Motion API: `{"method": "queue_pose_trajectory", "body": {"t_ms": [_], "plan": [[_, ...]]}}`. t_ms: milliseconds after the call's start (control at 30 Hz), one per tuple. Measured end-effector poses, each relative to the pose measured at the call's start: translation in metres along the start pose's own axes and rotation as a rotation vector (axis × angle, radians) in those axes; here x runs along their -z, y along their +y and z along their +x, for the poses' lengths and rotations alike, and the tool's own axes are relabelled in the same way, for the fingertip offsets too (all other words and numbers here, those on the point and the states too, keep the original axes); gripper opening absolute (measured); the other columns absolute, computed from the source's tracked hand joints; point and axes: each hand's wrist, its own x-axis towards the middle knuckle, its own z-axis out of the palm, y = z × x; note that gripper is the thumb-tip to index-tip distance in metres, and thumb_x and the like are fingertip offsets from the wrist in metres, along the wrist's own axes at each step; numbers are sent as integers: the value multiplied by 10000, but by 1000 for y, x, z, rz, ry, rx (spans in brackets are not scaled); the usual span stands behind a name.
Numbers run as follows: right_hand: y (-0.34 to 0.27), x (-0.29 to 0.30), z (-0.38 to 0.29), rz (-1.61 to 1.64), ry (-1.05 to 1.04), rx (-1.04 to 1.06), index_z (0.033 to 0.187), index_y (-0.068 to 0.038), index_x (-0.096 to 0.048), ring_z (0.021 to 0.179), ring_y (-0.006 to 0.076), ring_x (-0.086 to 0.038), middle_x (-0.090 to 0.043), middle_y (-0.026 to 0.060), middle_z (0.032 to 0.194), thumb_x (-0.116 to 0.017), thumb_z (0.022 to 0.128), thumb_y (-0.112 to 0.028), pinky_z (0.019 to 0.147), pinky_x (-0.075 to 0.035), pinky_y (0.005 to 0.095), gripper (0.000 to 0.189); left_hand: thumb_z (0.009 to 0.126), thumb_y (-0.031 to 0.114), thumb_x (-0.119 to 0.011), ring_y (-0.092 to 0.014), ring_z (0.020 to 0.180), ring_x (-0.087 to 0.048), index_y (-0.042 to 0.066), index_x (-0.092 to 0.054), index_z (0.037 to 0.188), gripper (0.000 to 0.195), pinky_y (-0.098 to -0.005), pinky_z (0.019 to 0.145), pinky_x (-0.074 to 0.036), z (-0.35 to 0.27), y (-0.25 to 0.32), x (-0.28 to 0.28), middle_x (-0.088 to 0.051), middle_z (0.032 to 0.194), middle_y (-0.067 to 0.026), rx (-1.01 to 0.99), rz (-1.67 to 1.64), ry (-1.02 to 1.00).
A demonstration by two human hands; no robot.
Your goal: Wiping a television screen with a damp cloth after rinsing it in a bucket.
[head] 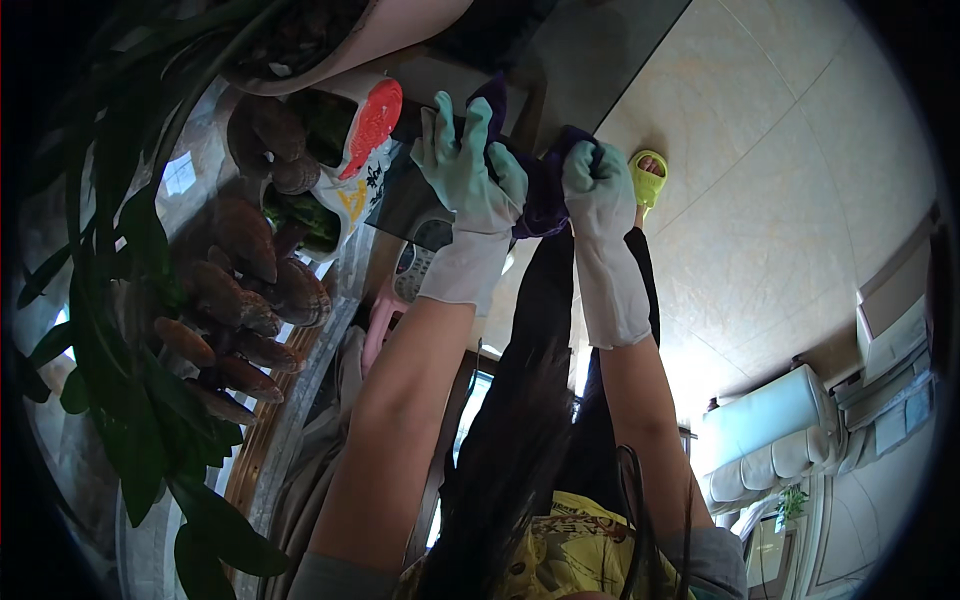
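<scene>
Both my hands wear gloves that are green over the fingers and white toward the wrists. A bunched dark purple cloth (pixel 541 196) hangs between them. My right hand (pixel 600 176) is closed in a fist on one end of it. My left hand (pixel 472 161) has its fingers spread, with the thumb bent inward beside the cloth. Part of the cloth shows behind its fingertips; whether the left hand grips it is hidden. Below the hands lies a dark glossy surface (pixel 577 67) with a straight edge.
On the left, a white ornament with red fish-like decoration (pixel 375 127) stands beside brown shell-like pieces (pixel 247 240). Long plant leaves (pixel 135 420) hang near the camera, under a pink pot (pixel 405 26). A pale tiled floor (pixel 742 210) spreads right, with a sofa (pixel 772 465) farther off.
</scene>
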Motion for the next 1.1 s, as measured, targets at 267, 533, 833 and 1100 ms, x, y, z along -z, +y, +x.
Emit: {"method": "queue_pose_trajectory", "body": {"t_ms": [267,533,833,1100], "plan": [[-31,4,19,160,-170,-359,1038,-40,-719,750,154,-652,-703,51,818,-630,937,-370,709,-506,288,356,774,94,-582,-536,1306,-465,114,-584,1341,567,-606,1019,-334,1,-2,4,-495,1431,-304,10,-12,-7],[-31,-2,37,207,-232,-503,954,-33,-700,712,141,-642,-685,64,766,-720,851,-352,687,-503,301,336,792,100,-581,-540,1309,-457,111,-588,1337,545,-616,1019,-333,2,-5,3,-491,1438,-299,9,-2,-12],[-44,3,9,98,-208,-481,918,-39,-681,667,132,-616,-658,27,716,-682,884,-338,639,-479,292,301,804,100,-563,-537,1306,-460,105,-594,1331,528,-604,1009,-345,-2,-7,6,-494,1438,-290,2,17,-17],[-13,-1,-16,262,-100,-403,966,-27,-704,700,88,-607,-673,10,760,-686,905,-379,646,-469,256,357,806,96,-564,-537,1308,-465,79,-593,1325,520,-593,1007,-357,1,0,1,-498,1436,-285,-18,5,-21]]}}
